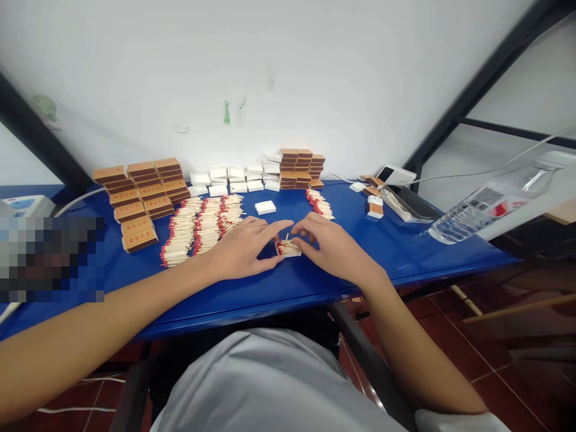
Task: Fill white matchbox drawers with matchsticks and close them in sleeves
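Just in front of me, a small white matchbox tray [294, 254] holds loose red-tipped matches [286, 246], a few of them sticking up at a slant. My left hand [245, 247] curves around the tray's left end, with the thumb at its near side and the index finger at its far side. Over the right end, my right hand [326, 247] has its thumb and fingers pinched close together at the matches. On the left lie long rows of matches [182, 231], heads pointing left. A white inner tray [265, 207] rests behind my hands.
Stacked brown matchboxes [146, 195] stand at the left, and more brown boxes [297, 168] and white trays [228, 174] line the wall. Another match row [319, 204] lies behind my right hand. A water bottle [492, 201] stands at the right of the blue table [355, 237].
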{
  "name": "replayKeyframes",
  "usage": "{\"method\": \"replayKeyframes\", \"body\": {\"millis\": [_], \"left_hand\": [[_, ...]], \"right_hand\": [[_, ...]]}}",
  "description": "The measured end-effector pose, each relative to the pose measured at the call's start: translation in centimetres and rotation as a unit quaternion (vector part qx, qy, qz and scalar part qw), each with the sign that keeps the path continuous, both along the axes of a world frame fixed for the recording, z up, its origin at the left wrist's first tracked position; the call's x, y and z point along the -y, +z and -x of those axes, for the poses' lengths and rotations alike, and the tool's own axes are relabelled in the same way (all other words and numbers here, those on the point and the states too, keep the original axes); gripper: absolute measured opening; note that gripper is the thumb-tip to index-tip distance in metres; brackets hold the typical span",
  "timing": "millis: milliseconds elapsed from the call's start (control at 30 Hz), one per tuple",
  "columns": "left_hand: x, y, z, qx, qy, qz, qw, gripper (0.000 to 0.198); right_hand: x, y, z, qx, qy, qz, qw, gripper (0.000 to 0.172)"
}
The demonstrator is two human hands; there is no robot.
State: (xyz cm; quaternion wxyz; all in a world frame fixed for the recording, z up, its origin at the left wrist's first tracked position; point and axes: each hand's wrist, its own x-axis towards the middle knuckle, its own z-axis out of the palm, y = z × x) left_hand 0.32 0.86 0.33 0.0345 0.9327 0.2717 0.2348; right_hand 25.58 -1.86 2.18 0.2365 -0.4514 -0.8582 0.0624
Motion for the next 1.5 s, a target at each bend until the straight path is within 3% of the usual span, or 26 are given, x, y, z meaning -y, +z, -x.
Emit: {"method": "replayKeyframes", "body": {"millis": [367,500,667,1067,1500], "left_hand": [[0.0,0.0,0.0,0.006,-0.005,0.008,1.0,0.062],[0.1,0.1,0.0,0.011,-0.012,0.01,1.0,0.062],[0.1,0.1,0.0,0.016,-0.016,0.015,1.0,0.057],[0.2,0.1,-0.1,0.016,-0.011,0.024,1.0,0.061],[0.3,0.3,0.0,0.019,-0.011,0.021,1.0,0.059]], "right_hand": [[-0.1,0.1,-0.3,-0.016,0.014,0.011,1.0,0.013],[-1.1,-0.2,-0.4,-0.045,0.072,0.026,0.996,0.028],[-1.8,-0.9,-0.6,-0.079,0.121,0.069,0.987,0.029],[-1.8,-0.7,-0.8,-0.091,0.08,0.08,0.989,0.012],[-0.8,-0.5,-0.4,-0.031,0.061,0.055,0.996,0.011]]}}
